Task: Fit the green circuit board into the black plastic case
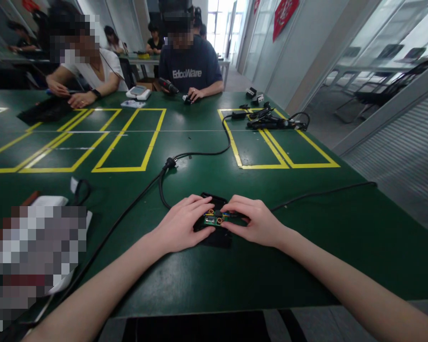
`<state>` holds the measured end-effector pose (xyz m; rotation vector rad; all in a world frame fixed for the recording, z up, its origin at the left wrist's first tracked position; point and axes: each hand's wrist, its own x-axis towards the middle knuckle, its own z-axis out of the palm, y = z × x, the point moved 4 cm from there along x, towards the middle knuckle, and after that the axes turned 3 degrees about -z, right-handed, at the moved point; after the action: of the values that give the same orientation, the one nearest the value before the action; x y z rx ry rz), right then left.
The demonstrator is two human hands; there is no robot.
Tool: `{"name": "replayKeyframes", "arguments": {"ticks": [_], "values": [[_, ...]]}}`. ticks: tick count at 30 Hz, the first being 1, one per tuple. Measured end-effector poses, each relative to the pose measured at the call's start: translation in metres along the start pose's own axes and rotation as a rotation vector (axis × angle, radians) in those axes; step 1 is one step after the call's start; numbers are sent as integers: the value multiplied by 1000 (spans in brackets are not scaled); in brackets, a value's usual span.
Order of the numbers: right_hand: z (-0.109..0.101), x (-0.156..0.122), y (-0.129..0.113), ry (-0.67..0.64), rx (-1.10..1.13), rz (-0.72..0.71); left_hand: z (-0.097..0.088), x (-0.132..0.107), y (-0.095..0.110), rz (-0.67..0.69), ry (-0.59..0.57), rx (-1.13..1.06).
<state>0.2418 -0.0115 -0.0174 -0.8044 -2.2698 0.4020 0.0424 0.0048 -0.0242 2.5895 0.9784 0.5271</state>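
Note:
A small green circuit board [210,220] with copper-wound coils lies over an open black plastic case [219,239] in front of me on the table. My left hand [185,221] grips the board's left end, fingers along the far edge and thumb at the near edge. From the other side my right hand [255,218] pinches the right end between thumb and fingers. Black cords [163,194] run to the case from both sides, their ends partly hidden by my hands. Whether the board sits fully inside the case I cannot tell.
The green table [185,285] has yellow tape outlines. A cable junction [170,163] lies ahead left; a heap of black adapters and cords [267,118] is at the far right. Across the table, one person [190,66] holds a power screwdriver [169,86]; another person [89,76] sits left.

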Motion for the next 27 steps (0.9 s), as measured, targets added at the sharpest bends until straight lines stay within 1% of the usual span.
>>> {"name": "replayKeyframes", "arguments": {"ticks": [8, 12, 16, 20, 23, 25, 27], "values": [[4, -2, 11, -93, -49, 69, 0, -2, -2, 6, 29, -56], [6, -3, 9, -70, -39, 41, 3, -5, -7, 2, 39, -79], [9, -3, 9, -67, -44, 54, 3, -5, -9, -1, 38, -105], [9, -1, 11, -42, -38, 92, -3, -4, -10, 8, 64, -162], [8, 0, 11, -9, -9, 156, -9, -4, -11, 9, 87, -182], [8, 1, 11, -16, 7, 186, -14, -4, -11, 9, 111, -176], [10, 1, 9, -45, -8, 181, -19, -4, -13, 13, 138, -150]]}}
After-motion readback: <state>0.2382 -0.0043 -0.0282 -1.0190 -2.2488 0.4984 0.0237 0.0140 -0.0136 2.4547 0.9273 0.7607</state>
